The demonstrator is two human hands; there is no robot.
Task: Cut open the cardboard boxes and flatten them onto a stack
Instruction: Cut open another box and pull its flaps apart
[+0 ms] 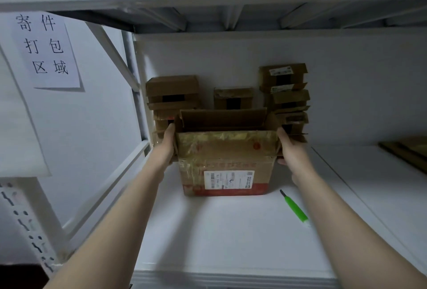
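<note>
Here the box [227, 164] stands upright between the two hands, with its top flaps open, the far flap standing up and the taped near flap folded down over the front. The left hand [166, 145] lies flat against the left side of the box with straight fingers, pressing rather than curling; its thumb is hidden. The right hand [288, 150] clasps the right side, fingers along the side flap and thumb hooked round the near corner. Whether the box rests on the shelf [219, 238] or is held just clear of it, I cannot tell.

The step looks like getting the box into place for cutting. To do it well, keep the squeeze even from both sides so the walls do not buckle, and settle the box squarely before either hand lets go. The knife [294, 208] lies on the shelf just right of the box and nearer the person, so the right hand can go to it while the left steadies the box.

Tape covers the upper front of the box, so a shallow cut along the seams, drawn away from the holding hand, should suit best. Smaller boxes [233, 98] are piled behind the box; leave room there so none gets knocked. Flat cardboard [406, 152] lies well to the right of the box, probably the stack.
</note>
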